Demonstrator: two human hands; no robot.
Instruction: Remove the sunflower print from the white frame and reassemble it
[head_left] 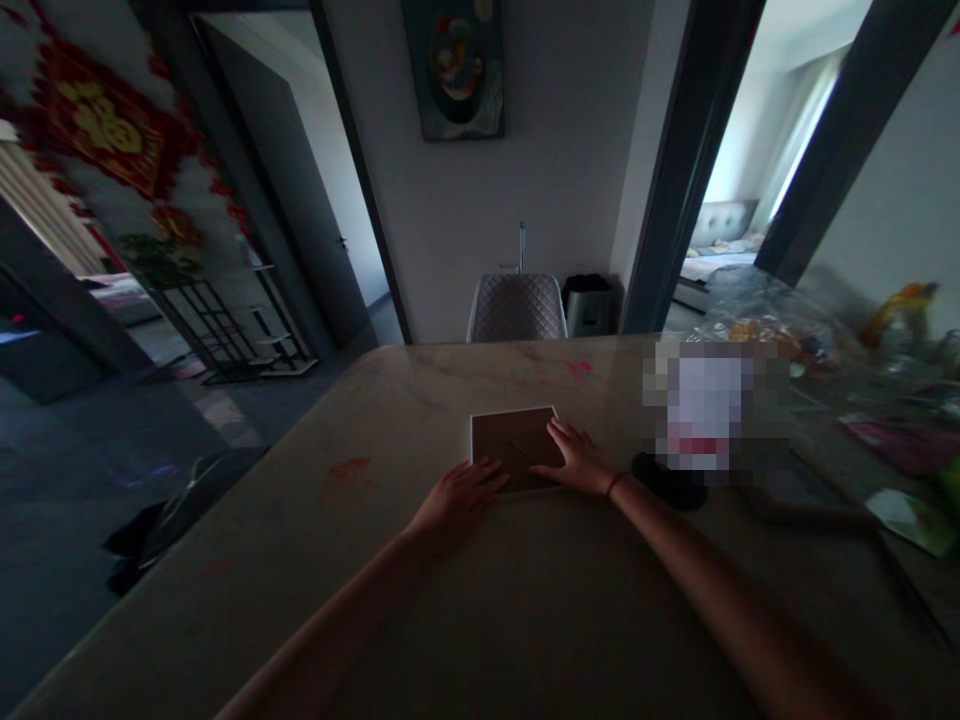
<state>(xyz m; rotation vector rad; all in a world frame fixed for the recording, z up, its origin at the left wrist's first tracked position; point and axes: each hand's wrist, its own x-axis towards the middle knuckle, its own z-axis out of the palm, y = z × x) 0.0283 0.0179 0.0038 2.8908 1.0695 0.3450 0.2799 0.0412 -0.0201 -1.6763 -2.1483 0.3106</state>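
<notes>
A square brown sheet of paper (pixel 514 437) with a thin white edge lies flat on the pale marble table (pixel 420 600), showing a fold line across it. My left hand (pixel 459 493) rests flat at the sheet's near left corner, fingers stretched out. My right hand (pixel 574 458) lies palm down on the sheet's right side, fingers spread and pressing on it. A dark band circles my right wrist.
A small black object (pixel 670 482) sits just right of my right hand. Packets and clutter (pixel 862 400) crowd the table's right side. A quilted chair (pixel 517 308) and a bin (pixel 589 304) stand beyond the far edge. Doorways open left and right.
</notes>
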